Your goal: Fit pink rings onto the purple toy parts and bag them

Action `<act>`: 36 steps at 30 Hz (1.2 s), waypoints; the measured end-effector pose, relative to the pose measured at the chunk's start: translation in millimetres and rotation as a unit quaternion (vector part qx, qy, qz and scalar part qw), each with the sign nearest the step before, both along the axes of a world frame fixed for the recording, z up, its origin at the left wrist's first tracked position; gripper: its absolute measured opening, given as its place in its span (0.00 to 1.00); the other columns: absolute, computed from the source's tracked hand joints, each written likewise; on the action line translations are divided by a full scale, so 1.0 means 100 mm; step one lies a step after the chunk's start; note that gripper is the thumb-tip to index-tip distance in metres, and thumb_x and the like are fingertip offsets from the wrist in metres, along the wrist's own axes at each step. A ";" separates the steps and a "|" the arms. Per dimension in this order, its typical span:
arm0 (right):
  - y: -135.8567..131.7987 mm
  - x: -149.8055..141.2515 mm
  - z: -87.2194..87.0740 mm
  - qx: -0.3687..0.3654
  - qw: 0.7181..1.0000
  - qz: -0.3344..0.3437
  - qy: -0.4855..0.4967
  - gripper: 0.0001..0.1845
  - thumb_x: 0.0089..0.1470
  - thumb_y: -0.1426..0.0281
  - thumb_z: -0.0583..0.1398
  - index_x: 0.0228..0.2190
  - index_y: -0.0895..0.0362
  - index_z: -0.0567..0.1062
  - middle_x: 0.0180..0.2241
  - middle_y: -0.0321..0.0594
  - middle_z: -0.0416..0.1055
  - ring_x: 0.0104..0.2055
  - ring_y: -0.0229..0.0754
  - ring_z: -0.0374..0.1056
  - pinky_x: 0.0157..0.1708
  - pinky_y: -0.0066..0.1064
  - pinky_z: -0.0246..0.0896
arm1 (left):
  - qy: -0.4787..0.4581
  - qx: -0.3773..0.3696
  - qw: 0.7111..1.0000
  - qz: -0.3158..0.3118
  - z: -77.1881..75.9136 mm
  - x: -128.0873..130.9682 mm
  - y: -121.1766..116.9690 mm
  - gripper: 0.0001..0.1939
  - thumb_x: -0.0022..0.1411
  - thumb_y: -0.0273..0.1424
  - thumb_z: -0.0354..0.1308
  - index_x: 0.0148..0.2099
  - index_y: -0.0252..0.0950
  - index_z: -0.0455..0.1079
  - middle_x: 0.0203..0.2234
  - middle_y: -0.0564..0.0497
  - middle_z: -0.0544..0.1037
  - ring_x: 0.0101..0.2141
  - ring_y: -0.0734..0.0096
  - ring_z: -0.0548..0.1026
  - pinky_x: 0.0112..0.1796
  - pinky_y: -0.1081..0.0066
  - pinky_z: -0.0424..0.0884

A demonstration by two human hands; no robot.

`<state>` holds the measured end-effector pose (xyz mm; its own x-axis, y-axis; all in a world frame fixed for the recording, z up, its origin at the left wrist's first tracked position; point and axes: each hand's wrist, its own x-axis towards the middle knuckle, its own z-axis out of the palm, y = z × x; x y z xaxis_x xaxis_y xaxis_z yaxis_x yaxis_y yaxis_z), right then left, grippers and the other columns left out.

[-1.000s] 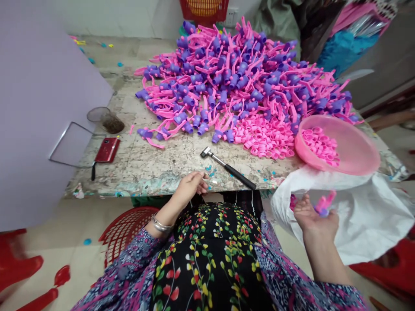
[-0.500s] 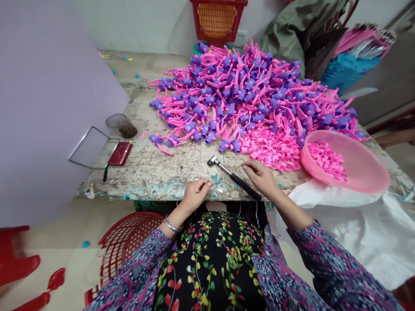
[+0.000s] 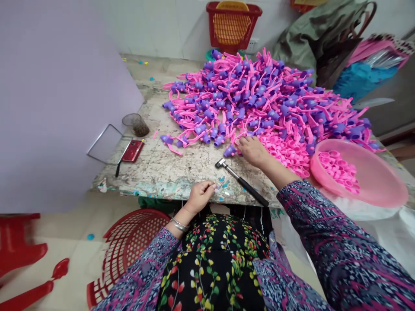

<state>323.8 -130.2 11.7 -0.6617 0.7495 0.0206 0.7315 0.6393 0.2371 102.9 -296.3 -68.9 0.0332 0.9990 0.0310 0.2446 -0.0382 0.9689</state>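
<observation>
My right hand [image 3: 252, 151] reaches over the table into the near edge of a big heap of pink-and-purple plastic parts [image 3: 259, 95], fingers curled on one piece I cannot make out clearly. My left hand [image 3: 201, 194] rests at the table's front edge, fingers pinched on a small pale thing. A small hammer [image 3: 241, 181] with a black handle lies between the two hands. A pile of pink rings [image 3: 285, 151] sits right of my right hand.
A pink basin [image 3: 372, 190] with more rings stands at the right edge over a white sack [image 3: 389, 242]. A red phone [image 3: 132, 150], a wire strainer [image 3: 106, 144] and a small cup [image 3: 136, 124] lie left. Red baskets stand on the floor [image 3: 129, 242] and behind the table [image 3: 232, 23].
My right hand came up from the white sack, passed over the hammer and reached forward into the heap's edge. The left hand stayed at the table's front edge. The view shifted left.
</observation>
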 end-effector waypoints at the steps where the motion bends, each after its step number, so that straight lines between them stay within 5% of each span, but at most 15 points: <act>1: -0.05 0.00 -0.01 0.000 1.000 0.013 -0.002 0.17 0.64 0.73 0.51 0.46 0.63 0.77 0.46 0.55 0.72 0.48 0.53 0.60 0.42 0.40 0.49 | 0.002 0.004 1.000 0.000 0.00 0.00 0.00 0.16 0.63 0.39 0.55 0.26 0.37 0.71 0.20 0.54 0.71 0.24 0.73 0.67 0.30 0.74 0.62; 10: -0.71 0.15 -0.14 0.138 0.987 0.004 0.085 0.14 0.64 0.76 0.50 0.40 0.62 0.76 0.33 0.47 0.75 0.37 0.48 0.64 0.46 0.40 0.48 | 0.028 0.034 0.999 -0.008 -0.07 0.00 0.01 0.14 0.62 0.38 0.55 0.28 0.35 0.71 0.21 0.54 0.72 0.25 0.73 0.68 0.30 0.74 0.63; 16: -1.15 0.26 -0.20 0.012 0.956 -0.120 0.266 0.11 0.63 0.70 0.53 0.32 0.59 0.74 0.31 0.47 0.74 0.34 0.47 0.67 0.37 0.37 0.53 | 0.046 0.028 0.999 -0.011 -0.04 0.02 -0.01 0.14 0.62 0.38 0.55 0.29 0.36 0.72 0.22 0.53 0.73 0.26 0.73 0.69 0.30 0.74 0.64; 19: -1.40 0.19 -0.18 -0.152 0.852 -0.173 0.470 0.10 0.61 0.64 0.56 0.31 0.56 0.72 0.28 0.41 0.72 0.31 0.44 0.67 0.33 0.34 0.56 | 0.049 0.020 0.999 -0.010 -0.02 0.03 -0.01 0.13 0.62 0.38 0.55 0.29 0.35 0.72 0.22 0.54 0.72 0.26 0.73 0.68 0.30 0.74 0.63; 24: -1.73 0.03 -0.14 -0.424 0.514 -0.233 0.708 0.16 0.51 0.55 0.65 0.30 0.55 0.71 0.24 0.32 0.71 0.23 0.36 0.65 0.26 0.27 0.58 | 0.041 -0.003 0.999 -0.010 -0.02 0.04 0.01 0.15 0.63 0.39 0.55 0.27 0.35 0.70 0.20 0.55 0.71 0.25 0.74 0.67 0.29 0.74 0.63; 27: -1.82 0.00 -0.14 -0.481 0.389 -0.253 0.744 0.18 0.45 0.57 0.70 0.30 0.56 0.72 0.23 0.32 0.72 0.21 0.32 0.64 0.24 0.24 0.55 | 0.033 -0.015 0.999 -0.013 0.00 0.04 0.01 0.15 0.62 0.40 0.55 0.28 0.35 0.71 0.20 0.55 0.71 0.23 0.74 0.67 0.28 0.74 0.64; 31: -1.87 -0.01 -0.16 -0.514 0.332 -0.235 0.755 0.17 0.43 0.59 0.72 0.28 0.56 0.73 0.22 0.32 0.72 0.21 0.31 0.64 0.24 0.24 0.56 | 0.004 -0.030 0.999 -0.027 0.17 0.08 -0.06 0.17 0.62 0.43 0.55 0.37 0.34 0.75 0.26 0.50 0.77 0.27 0.71 0.72 0.30 0.72 0.68; 33: -1.90 -0.01 -0.16 -0.515 0.338 -0.214 0.758 0.17 0.44 0.59 0.72 0.28 0.55 0.74 0.22 0.32 0.72 0.23 0.33 0.64 0.26 0.25 0.58 | -0.038 -0.033 0.997 -0.066 0.32 0.12 -0.12 0.21 0.60 0.43 0.59 0.49 0.34 0.74 0.36 0.46 0.80 0.33 0.67 0.75 0.36 0.69 0.72; 36: -1.93 -0.03 -0.15 -0.509 0.353 -0.196 0.760 0.15 0.45 0.59 0.71 0.28 0.55 0.75 0.22 0.32 0.71 0.25 0.35 0.65 0.30 0.28 0.60 | -0.072 -0.006 0.991 -0.116 0.55 0.19 -0.19 0.25 0.55 0.43 0.65 0.52 0.35 0.73 0.43 0.45 0.79 0.43 0.62 0.76 0.47 0.64 0.70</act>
